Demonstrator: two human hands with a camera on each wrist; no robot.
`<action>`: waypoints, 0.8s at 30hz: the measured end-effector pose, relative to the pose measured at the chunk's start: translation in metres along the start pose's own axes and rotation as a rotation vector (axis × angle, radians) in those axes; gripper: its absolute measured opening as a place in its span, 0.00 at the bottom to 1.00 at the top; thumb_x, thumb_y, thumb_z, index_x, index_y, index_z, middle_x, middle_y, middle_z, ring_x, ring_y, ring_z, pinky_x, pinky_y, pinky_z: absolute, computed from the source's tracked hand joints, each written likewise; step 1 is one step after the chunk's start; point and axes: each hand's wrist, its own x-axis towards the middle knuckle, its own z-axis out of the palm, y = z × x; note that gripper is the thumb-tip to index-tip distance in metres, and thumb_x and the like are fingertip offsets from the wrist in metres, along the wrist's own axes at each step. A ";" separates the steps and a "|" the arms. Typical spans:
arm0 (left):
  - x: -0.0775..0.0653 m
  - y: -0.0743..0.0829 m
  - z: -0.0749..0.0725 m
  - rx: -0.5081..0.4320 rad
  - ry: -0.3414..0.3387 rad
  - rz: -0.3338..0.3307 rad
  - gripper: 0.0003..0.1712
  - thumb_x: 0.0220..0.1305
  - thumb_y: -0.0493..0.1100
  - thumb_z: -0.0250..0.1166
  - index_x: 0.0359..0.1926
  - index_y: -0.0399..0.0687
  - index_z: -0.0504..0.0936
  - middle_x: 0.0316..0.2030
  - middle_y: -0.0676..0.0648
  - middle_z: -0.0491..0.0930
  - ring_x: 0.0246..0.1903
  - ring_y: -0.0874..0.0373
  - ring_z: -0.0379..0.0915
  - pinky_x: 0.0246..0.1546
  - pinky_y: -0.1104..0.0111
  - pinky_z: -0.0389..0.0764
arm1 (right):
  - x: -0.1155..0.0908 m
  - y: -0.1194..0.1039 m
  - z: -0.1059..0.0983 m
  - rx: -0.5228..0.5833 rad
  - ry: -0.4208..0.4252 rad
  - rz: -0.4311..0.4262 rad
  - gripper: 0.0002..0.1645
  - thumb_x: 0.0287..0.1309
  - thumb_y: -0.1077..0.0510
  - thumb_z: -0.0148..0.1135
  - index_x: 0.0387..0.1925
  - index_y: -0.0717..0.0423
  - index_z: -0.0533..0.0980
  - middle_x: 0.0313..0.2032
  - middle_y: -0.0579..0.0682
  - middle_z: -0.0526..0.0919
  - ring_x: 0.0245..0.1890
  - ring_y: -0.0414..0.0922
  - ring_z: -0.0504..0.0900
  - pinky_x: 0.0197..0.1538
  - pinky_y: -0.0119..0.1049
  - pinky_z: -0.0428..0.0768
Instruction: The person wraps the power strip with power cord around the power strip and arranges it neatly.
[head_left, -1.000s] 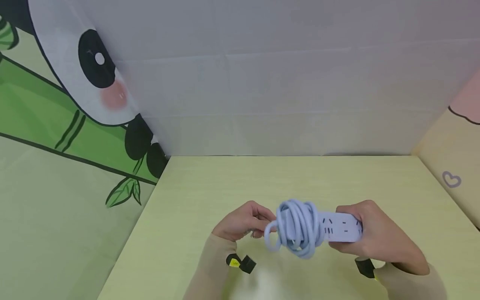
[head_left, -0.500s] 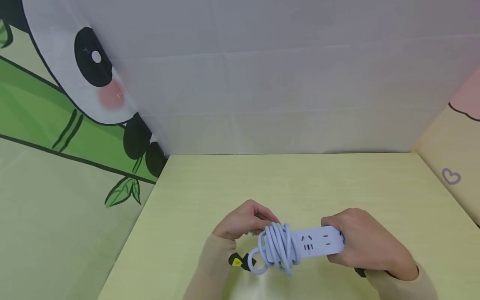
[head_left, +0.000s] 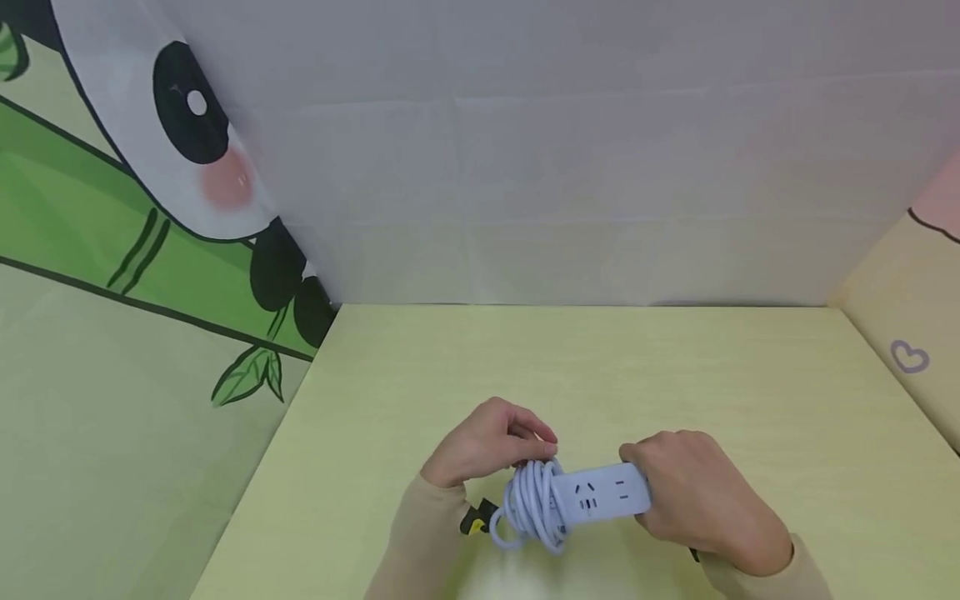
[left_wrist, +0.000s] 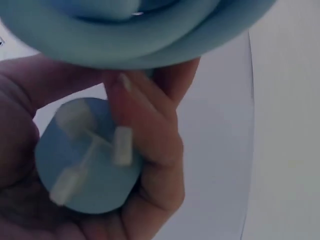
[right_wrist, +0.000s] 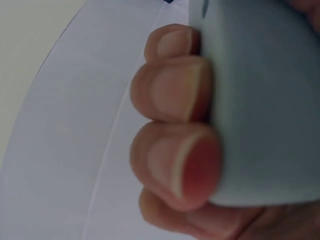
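A white power strip (head_left: 609,492) is held by its right end in my right hand (head_left: 701,496), sockets facing up. Its thick cord (head_left: 535,506) is wound in several turns round the strip's left end, and a loose loop sticks out at the far left. My left hand (head_left: 487,442) is at the upper left of the coil, thumb and fingertips at the cord. In the left wrist view, its curled fingers hold the cord's round plug (left_wrist: 107,182), with three prongs facing the camera. The right wrist view shows fingers (right_wrist: 172,90) curled against the strip's edge.
The pale yellow table (head_left: 420,367) spreads under both hands. Behind it stands a grey-white wall (head_left: 570,183). A printed green cartoon panel (head_left: 105,225) rises on the left, and a cream panel (head_left: 900,317) with a heart on the right.
My right hand has brought the power strip and coiled cord left and nearer to me, tilting the strip. My left hand has stayed almost in place, now right at the top of the coil.
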 end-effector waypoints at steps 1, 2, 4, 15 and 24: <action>-0.001 0.002 -0.001 0.014 0.012 0.008 0.08 0.63 0.43 0.72 0.41 0.45 0.89 0.30 0.50 0.88 0.29 0.62 0.83 0.34 0.69 0.85 | 0.000 0.000 0.000 -0.001 0.002 0.005 0.19 0.29 0.61 0.73 0.19 0.41 0.71 0.16 0.33 0.68 0.16 0.32 0.60 0.21 0.28 0.60; -0.002 0.003 -0.001 0.038 0.027 0.021 0.08 0.63 0.43 0.72 0.42 0.45 0.89 0.31 0.50 0.88 0.29 0.62 0.83 0.35 0.70 0.85 | 0.000 0.001 0.000 0.000 0.002 0.008 0.19 0.29 0.61 0.73 0.19 0.41 0.71 0.16 0.33 0.68 0.16 0.32 0.60 0.21 0.28 0.60; -0.005 0.005 -0.003 0.090 0.067 0.051 0.08 0.63 0.42 0.71 0.43 0.47 0.89 0.31 0.51 0.87 0.29 0.62 0.82 0.35 0.70 0.84 | 0.001 0.000 0.000 -0.010 0.010 0.014 0.18 0.29 0.62 0.73 0.18 0.41 0.71 0.16 0.33 0.68 0.16 0.32 0.60 0.21 0.28 0.60; -0.012 0.016 0.007 0.377 0.303 0.193 0.06 0.63 0.36 0.69 0.38 0.49 0.90 0.33 0.55 0.88 0.35 0.63 0.81 0.40 0.72 0.79 | 0.004 -0.006 0.010 -0.101 0.007 0.046 0.18 0.28 0.63 0.73 0.20 0.45 0.73 0.17 0.38 0.74 0.16 0.35 0.63 0.21 0.30 0.64; -0.009 0.022 0.023 0.621 0.331 0.333 0.08 0.61 0.29 0.67 0.35 0.46 0.87 0.33 0.52 0.87 0.30 0.66 0.78 0.36 0.77 0.80 | 0.011 -0.019 0.022 -0.199 0.018 0.041 0.18 0.26 0.61 0.73 0.19 0.49 0.70 0.14 0.42 0.71 0.14 0.37 0.62 0.18 0.30 0.61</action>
